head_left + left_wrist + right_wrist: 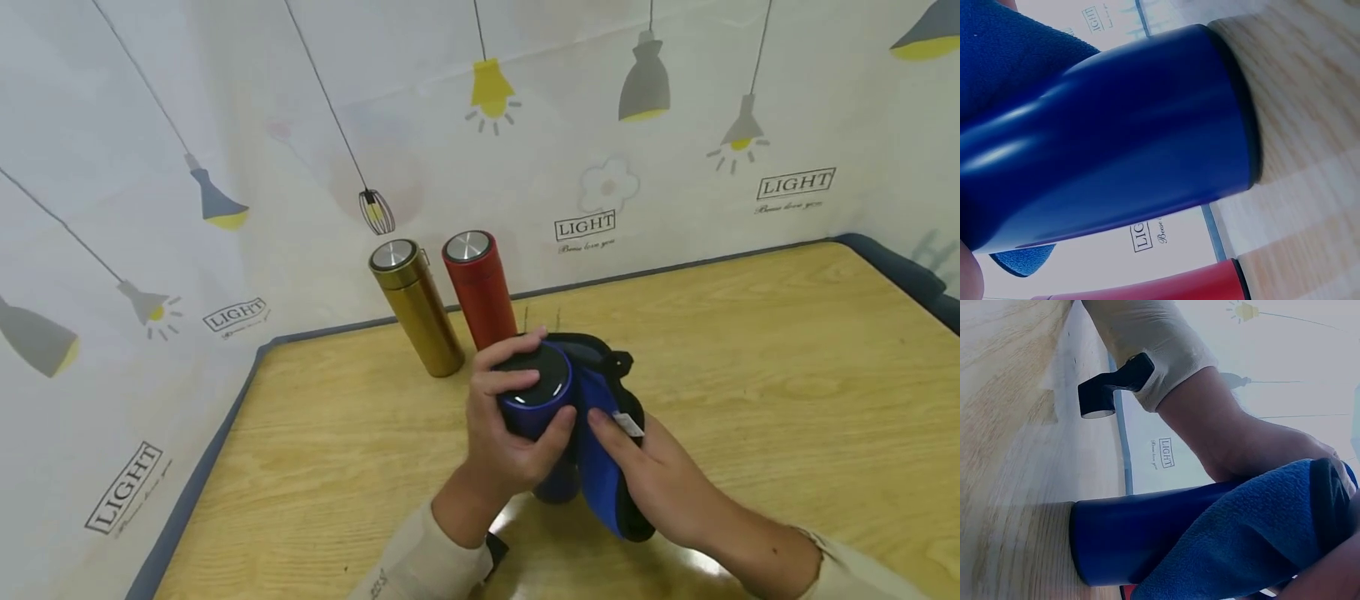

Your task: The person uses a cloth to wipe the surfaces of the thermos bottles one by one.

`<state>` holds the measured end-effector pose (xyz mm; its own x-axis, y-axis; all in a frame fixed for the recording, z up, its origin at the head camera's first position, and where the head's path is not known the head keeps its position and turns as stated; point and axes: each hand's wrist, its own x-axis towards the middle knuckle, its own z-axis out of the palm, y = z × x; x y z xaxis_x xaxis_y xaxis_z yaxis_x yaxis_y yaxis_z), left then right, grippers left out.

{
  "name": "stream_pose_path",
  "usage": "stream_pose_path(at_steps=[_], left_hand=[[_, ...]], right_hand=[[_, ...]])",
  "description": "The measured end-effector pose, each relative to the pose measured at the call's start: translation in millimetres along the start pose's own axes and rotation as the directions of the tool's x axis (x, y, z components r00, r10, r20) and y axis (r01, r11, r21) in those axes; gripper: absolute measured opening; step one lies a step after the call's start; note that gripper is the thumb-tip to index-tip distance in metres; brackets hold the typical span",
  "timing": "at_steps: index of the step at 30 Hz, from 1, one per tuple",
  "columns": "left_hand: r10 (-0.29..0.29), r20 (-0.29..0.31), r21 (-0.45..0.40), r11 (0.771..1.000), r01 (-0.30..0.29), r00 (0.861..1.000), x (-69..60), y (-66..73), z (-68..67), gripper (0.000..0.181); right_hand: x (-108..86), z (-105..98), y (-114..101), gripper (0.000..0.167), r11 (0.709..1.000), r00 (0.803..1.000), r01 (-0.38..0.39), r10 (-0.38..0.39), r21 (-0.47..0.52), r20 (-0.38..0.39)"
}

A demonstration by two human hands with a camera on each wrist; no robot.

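Observation:
A blue vacuum flask with a dark glossy top stands upright at the tabletop. My left hand grips it around its upper end, fingers over the rim and thumb on the near side. In my right hand is a blue fuzzy cloth with black edging and a small white tag, pinched with the thumb on its blue face. The cloth lies against the flask's right side, and in the right wrist view it hides part of the flask's body. The right fingers behind the cloth are mostly hidden.
A gold flask and a red flask, both with silvery lids, stand behind the left hand. The wood-grain table meets a light wall covering printed with lamps. A black wrist-camera mount is on the left sleeve.

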<state>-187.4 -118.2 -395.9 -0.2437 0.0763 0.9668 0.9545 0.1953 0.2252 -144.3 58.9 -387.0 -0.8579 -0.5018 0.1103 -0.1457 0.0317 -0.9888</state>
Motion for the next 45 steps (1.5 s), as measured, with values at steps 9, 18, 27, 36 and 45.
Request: stream_pose_path(at_steps=[9, 18, 27, 36, 45], left_hand=[[-0.017, 0.013, 0.081, 0.997, 0.016, 1.000, -1.7, 3.3, -1.4, 0.039], [0.005, 0.010, 0.046, 0.999, -0.005, 1.000, 1.5, 2.5, 0.4, 0.040], [0.003, 0.014, 0.040, 0.999, -0.003, 1.000, 2.7, 0.4, 0.4, 0.040], [0.000, 0.018, 0.001, 1.000, 0.000, 1.000, 1.4, 0.2, -1.7, 0.041], [-0.009, 0.043, -0.004, 1.000, 0.009, 0.999, 1.9, 0.3, -3.7, 0.041]], right_hand=[[-2.6, -0.6, 0.6, 0.048, 0.999, 0.999, -0.053, 0.053, -0.001, 0.004], [-6.7, -3.3, -3.1, 0.046, 0.999, 0.999, -0.031, 0.031, 0.007, -0.023], [-2.1, -3.5, -2.9, 0.047, 0.999, 0.999, -0.033, 0.032, -0.026, -0.008], [-2.4, -2.7, -4.0, 0.047, 0.999, 0.999, -0.036, 0.036, 0.006, -0.005], [-3.0, -2.2, -4.1, 0.045, 1.000, 0.999, -0.029, 0.029, 0.008, -0.023]])
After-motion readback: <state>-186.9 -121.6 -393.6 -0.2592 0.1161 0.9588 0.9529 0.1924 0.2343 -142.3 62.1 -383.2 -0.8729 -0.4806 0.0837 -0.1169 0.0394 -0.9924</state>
